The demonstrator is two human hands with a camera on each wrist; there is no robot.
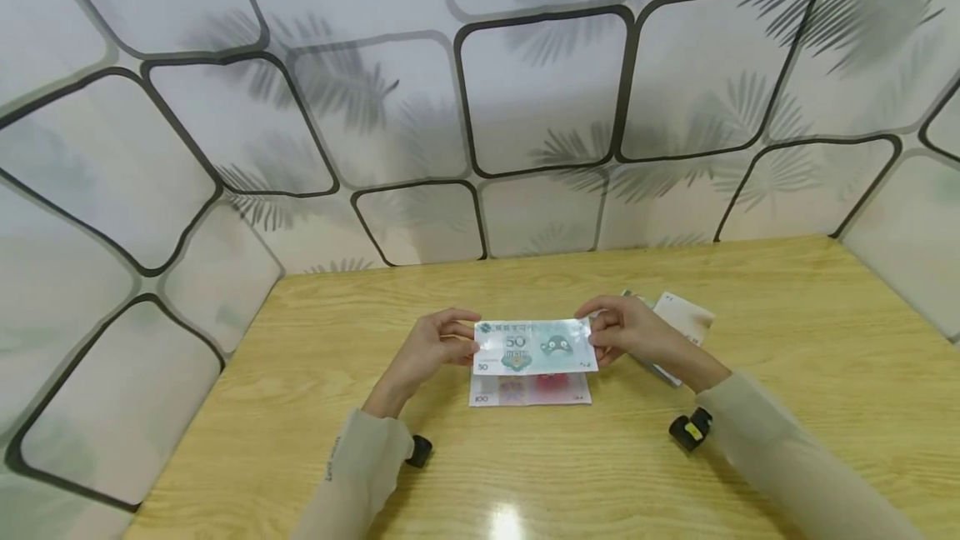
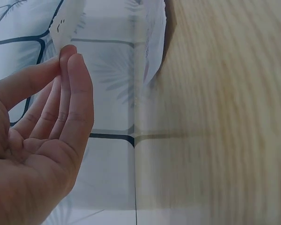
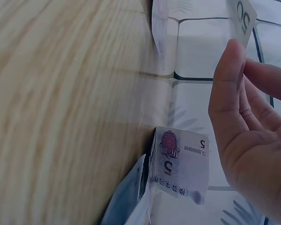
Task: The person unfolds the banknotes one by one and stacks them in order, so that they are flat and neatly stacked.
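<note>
A greenish 50 play banknote is stretched between both hands, its printed face up in the head view. At its left end my left hand pinches the edge between thumb and fingertips; the left wrist view shows that pinch on the note's corner. My right hand pinches the opposite end, where part of the number shows on the note in the right wrist view. Below it on the table lies a pink 100 play banknote, its upper part hidden by the 50.
To the right, partly behind my right hand, several loose notes lie overlapping. One is a purplish 5 note, with a bluish note beside it. The wooden table meets a patterned cloth wall at the back.
</note>
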